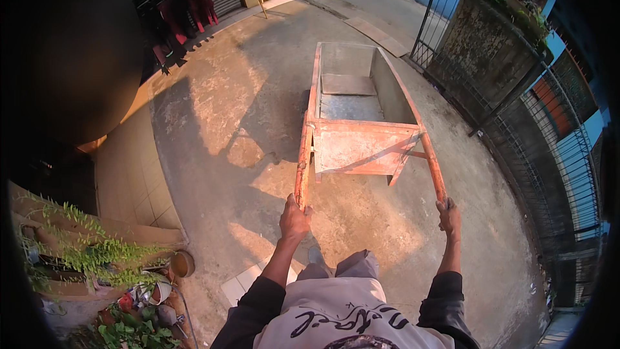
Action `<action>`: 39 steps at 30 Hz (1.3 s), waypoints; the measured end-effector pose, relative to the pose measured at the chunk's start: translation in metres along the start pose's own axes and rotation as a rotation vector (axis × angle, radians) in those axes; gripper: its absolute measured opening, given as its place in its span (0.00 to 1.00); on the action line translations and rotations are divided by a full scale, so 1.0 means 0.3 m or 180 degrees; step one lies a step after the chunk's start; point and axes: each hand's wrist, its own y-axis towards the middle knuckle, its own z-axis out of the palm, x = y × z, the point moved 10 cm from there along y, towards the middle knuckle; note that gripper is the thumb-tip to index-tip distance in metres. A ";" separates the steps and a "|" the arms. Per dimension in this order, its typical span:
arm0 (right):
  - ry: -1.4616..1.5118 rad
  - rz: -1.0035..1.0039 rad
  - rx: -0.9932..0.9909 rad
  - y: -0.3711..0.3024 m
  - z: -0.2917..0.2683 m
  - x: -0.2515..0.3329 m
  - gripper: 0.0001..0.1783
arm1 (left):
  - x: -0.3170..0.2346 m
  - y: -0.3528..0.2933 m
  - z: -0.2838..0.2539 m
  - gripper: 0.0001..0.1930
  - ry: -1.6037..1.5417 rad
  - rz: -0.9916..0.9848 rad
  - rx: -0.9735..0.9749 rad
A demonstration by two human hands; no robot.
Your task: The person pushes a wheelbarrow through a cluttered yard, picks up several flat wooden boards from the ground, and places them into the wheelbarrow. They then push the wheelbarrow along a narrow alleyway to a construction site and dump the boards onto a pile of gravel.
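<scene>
In front of me stands a wooden pushcart (368,145) with a faded orange-red back panel and a deep, open box. Its inside walls are grey, and a loose-looking brown board (349,84) lies toward the far end. Two long handles run back toward me. My left hand (295,220) is wrapped round the end of the left handle (302,171). Around the end of the right handle (436,171) my right hand (449,216) is closed. Short legs show under the near panel. The wheels are mostly hidden by the box and shadow.
Concrete ground (400,220) surrounds the cart. A wall with a metal fence (549,136) runs along the right, and a gate (439,22) stands at the far right. Clothes hang on a rack (184,13) at the far left. Potted plants (132,326) and a brown pot (182,264) are at the near left.
</scene>
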 end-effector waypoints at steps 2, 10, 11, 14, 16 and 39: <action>-0.0109 0.0024 0.0090 0.140 0.047 0.136 0.24 | -0.061 0.199 -0.022 0.33 0.0059 0.0055 -0.0074; 0.0497 0.0234 0.0479 0.742 0.234 0.575 0.22 | -0.323 0.974 -0.084 0.32 -0.0111 0.0215 -0.0057; 0.0691 0.0293 0.0678 0.812 0.275 0.633 0.21 | -0.332 1.063 -0.090 0.32 -0.0146 0.0300 -0.0102; 0.0979 0.0673 0.1073 1.056 0.414 0.730 0.19 | -0.354 1.340 -0.042 0.31 -0.0035 -0.0091 0.0037; 0.0985 0.0771 0.1162 1.242 0.516 0.802 0.18 | -0.342 1.536 0.001 0.31 0.0049 -0.0299 0.0128; 0.1514 0.1191 0.0499 2.629 1.045 1.802 0.16 | -1.045 3.727 0.026 0.30 0.0553 0.0007 0.0753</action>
